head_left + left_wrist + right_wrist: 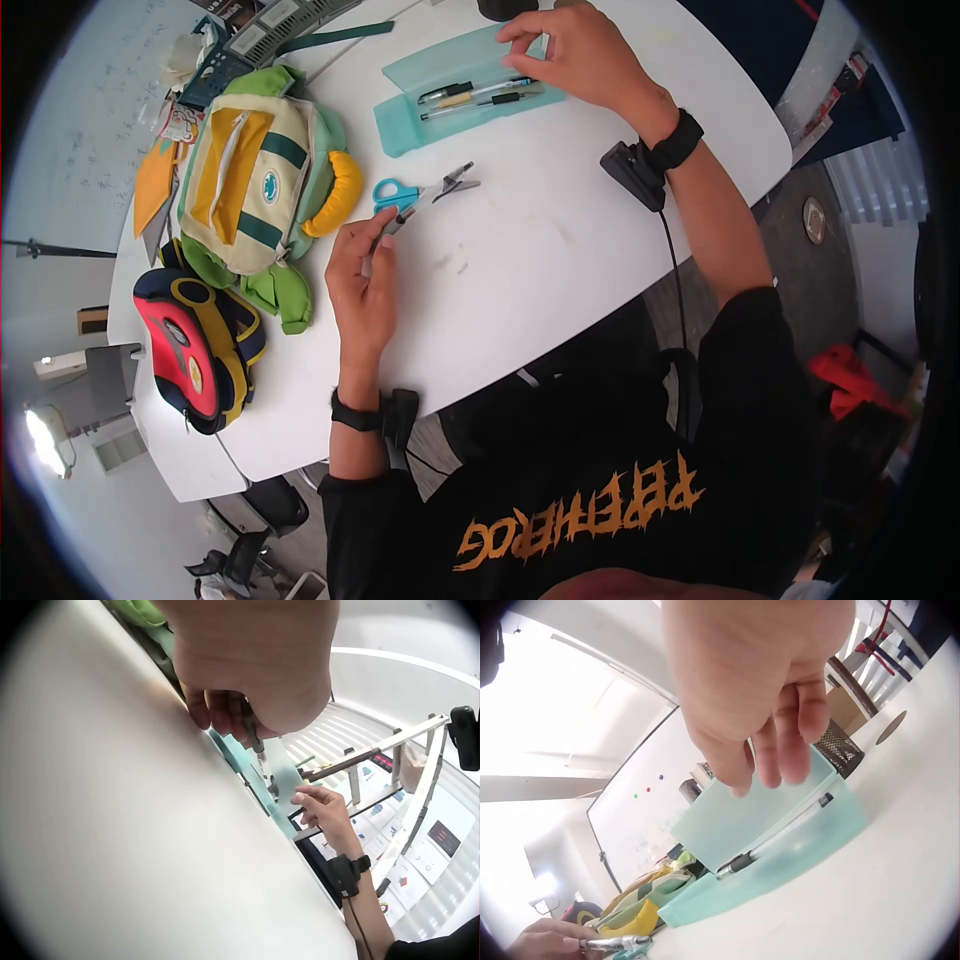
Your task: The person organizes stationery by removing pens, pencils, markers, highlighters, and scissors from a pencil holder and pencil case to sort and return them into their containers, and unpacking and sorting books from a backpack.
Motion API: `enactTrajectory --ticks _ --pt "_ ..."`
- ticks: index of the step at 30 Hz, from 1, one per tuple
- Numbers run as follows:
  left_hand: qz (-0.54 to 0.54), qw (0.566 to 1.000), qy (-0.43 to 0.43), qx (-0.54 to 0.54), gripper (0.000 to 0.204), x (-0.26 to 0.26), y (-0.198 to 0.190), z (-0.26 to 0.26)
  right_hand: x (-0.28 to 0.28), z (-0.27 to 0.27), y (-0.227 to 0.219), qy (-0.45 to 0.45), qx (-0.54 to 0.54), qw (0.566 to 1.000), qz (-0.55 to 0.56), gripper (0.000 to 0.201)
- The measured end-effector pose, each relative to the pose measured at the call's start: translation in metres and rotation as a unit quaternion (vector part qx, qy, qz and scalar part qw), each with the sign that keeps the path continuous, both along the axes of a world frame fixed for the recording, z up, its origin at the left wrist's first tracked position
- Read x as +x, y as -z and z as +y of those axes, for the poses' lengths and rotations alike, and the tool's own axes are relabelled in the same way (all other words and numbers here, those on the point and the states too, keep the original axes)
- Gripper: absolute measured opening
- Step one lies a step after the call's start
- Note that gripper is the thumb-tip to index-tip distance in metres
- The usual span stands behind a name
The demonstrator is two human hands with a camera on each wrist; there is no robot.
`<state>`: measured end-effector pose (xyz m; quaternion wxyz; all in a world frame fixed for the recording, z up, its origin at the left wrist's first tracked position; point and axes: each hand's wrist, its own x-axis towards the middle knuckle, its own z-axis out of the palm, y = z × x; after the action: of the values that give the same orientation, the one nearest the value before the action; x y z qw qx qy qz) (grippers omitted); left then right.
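My left hand (362, 290) holds a pen (408, 214) with a clear barrel between thumb and fingers, its far end reaching over a pair of scissors (393, 190) with light blue handles on the table. Beyond lies a teal pencil case (398, 132), lid (440, 62) swung back, with several pens (480, 94) inside. Over the case's right end is my right hand (592, 62), fingers loosely bent with nothing between them; in the right wrist view its fingertips (793, 769) overlap the raised lid.
A cream, yellow and green backpack (250, 185) stands on the white table (530, 270) at the left, with a red and navy bag (190, 350) nearer me. Behind the pencil case is a black mesh cup (841, 748). A grey-blue basket (215, 70) sits at the far left.
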<state>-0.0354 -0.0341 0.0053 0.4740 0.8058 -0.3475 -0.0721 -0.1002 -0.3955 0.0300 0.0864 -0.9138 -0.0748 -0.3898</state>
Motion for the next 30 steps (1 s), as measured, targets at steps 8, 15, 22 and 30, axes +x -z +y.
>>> enactTrajectory --ticks 8,15,22,30 --pt "-0.122 0.992 -0.019 0.01 0.027 -0.003 -0.015 -0.006 0.002 0.01 0.009 -0.016 0.163 0.956 0.245 0.014" --pt "-0.201 0.979 -0.005 0.019 0.025 0.0 -0.023 -0.013 -0.002 0.006 0.006 -0.102 0.167 0.932 0.306 0.012" --pt "-0.207 0.978 -0.002 0.004 0.022 0.004 -0.023 -0.044 -0.001 0.007 -0.01 -0.1 0.303 0.944 0.084 0.019" --pt "-0.225 0.974 -0.007 0.005 0.016 0.018 -0.004 -0.087 0.005 0.022 -0.001 -0.124 0.227 0.963 0.071 0.014"
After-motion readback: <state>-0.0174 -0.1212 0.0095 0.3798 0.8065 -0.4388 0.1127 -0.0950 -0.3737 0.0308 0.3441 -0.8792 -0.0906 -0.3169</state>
